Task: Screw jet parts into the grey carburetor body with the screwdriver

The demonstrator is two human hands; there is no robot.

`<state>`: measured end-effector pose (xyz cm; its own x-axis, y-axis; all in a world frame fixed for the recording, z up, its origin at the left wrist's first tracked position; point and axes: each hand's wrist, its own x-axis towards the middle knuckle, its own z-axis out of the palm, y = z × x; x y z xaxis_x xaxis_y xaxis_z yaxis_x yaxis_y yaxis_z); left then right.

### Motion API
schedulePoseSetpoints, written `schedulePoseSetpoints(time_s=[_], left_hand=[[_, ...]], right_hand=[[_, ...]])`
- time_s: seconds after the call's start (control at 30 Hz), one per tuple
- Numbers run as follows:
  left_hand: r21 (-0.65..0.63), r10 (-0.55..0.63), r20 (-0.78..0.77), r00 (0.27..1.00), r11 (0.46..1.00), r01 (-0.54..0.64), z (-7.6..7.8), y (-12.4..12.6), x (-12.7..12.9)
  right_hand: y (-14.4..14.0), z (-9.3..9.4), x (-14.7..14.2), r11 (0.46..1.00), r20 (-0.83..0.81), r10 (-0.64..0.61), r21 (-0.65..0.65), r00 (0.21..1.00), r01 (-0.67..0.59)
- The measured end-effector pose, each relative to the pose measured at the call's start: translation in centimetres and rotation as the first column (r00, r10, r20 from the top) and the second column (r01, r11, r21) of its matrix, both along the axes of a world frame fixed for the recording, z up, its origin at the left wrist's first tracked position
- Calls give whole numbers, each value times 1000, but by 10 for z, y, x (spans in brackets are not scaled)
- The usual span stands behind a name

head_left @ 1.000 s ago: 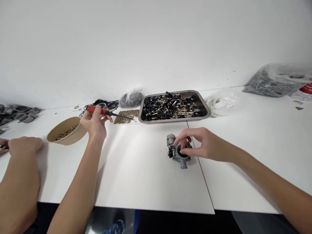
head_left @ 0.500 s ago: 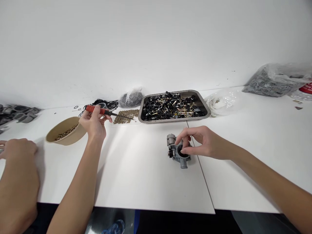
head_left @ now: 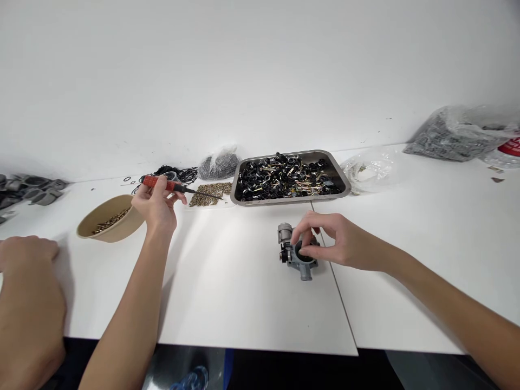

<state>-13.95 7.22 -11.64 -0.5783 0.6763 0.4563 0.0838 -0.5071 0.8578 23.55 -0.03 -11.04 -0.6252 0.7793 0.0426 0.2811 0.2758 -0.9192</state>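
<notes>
Your grey carburetor-like body (head_left: 299,264) sits on the white table (head_left: 244,292), just beside the seam and in front of the steel tray (head_left: 284,203) of black-and-brass fittings. Your right hand (head_left: 335,238) arches over its round bore, thumb and fingers bent towards each other at the opening; you cannot tell from here whether they pinch a small part. Your left hand (head_left: 156,210) is closed round the red-handled screwdriver (head_left: 179,188), its shank pointing towards the brass pieces (head_left: 205,196) and away from the casting. Expect the body to be stiff and fairly dense for its size, probably cast metal, perhaps a little slick if oiled, and uneven enough to rock under side pressure. Take hold across its solid outer walls, or steady it by the stub pipe (head_left: 306,273); go easy on the black side fitting (head_left: 284,254), likely its more delicate part.
</notes>
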Motion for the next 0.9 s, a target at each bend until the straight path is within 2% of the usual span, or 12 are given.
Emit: schedulePoseSetpoints(time_s=[0.3, 0.53, 0.6, 0.7, 0.9], left_hand=[[8, -6, 9, 1000, 1000, 6, 5, -2, 1], [44, -30, 53, 998, 999, 28, 25, -16, 17], [39, -86, 64, 994, 996, 84, 33, -24, 27], [14, -215, 74, 974, 977, 215, 41, -37, 43], [-37, -407, 52, 912, 912, 409, 40, -55, 76]], right_hand=[[7, -6, -1, 997, -41, 37, -69, 998, -40], [9, -7, 0, 997, -49, 51, -60, 997, -54], [10, -8, 0, 997, -53, 22, -76, 998, -26], [10, -10, -4, 994, -48, -96, -60, 994, 93], [5, -13, -11, 980, -86, -199, 7, 976, 200]])
